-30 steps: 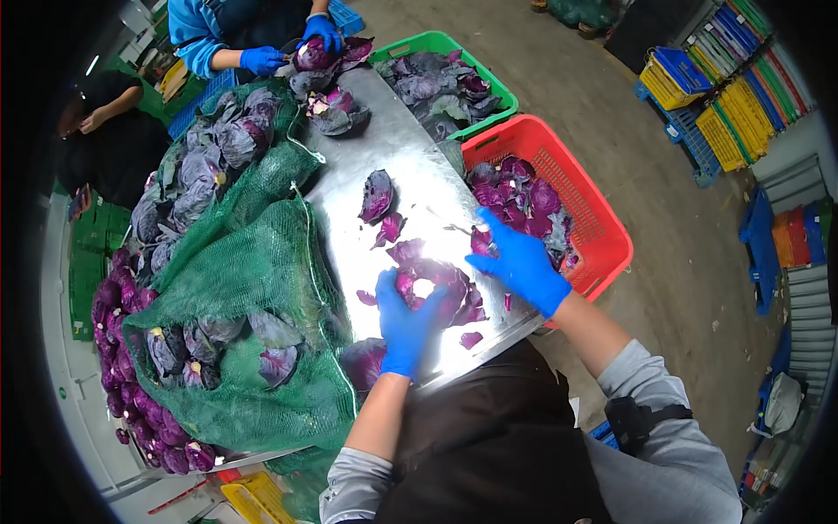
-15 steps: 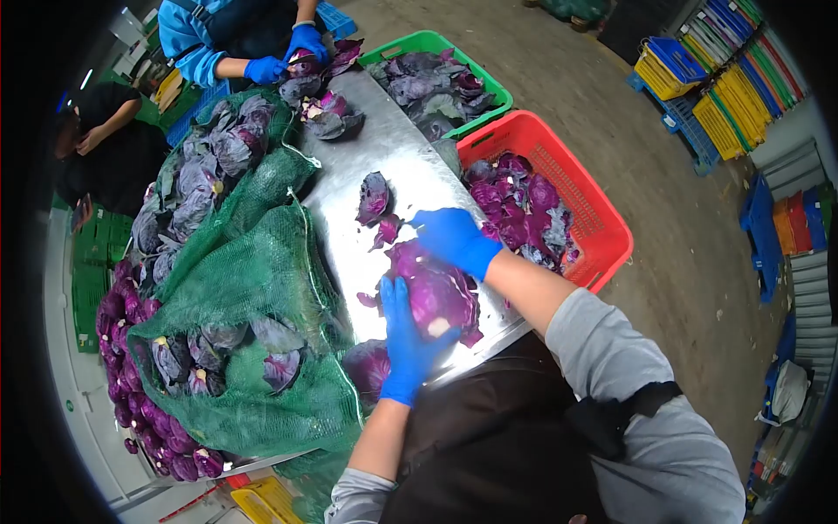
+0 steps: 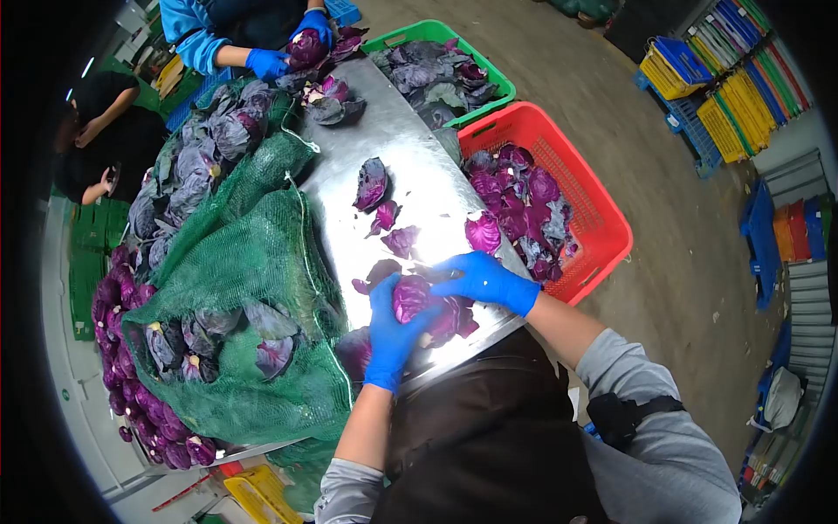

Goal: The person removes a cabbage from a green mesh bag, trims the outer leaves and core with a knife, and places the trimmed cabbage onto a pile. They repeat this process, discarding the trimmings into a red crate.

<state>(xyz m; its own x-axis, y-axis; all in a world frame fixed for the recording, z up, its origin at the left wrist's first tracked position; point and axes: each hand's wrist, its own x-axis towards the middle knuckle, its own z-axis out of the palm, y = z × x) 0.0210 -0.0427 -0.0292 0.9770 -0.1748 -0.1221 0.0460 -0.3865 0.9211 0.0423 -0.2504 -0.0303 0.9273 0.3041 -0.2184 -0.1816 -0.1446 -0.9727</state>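
Observation:
A red cabbage head (image 3: 419, 304) lies on the steel table (image 3: 410, 166) near its front edge. My left hand (image 3: 390, 332), in a blue glove, cups the cabbage from the left and below. My right hand (image 3: 482, 279), also blue-gloved, presses on its upper right side. Loose purple leaves (image 3: 388, 229) lie on the table just beyond the cabbage. One purple leaf (image 3: 483, 232) lies at the table's right edge, beside the red crate.
A red crate (image 3: 594, 205) with cabbage leaves stands right of the table, a green crate (image 3: 491, 80) of leaves behind it. Green net sacks (image 3: 253, 271) of cabbages fill the left. Another person's blue-gloved hands (image 3: 288, 48) hold a cabbage at the far end. Stacked crates (image 3: 724, 87) stand far right.
My right hand pulled back from the far side of the cabbage to its top right. A purple leaf now lies by the red crate. The cabbage has turned in my left hand.

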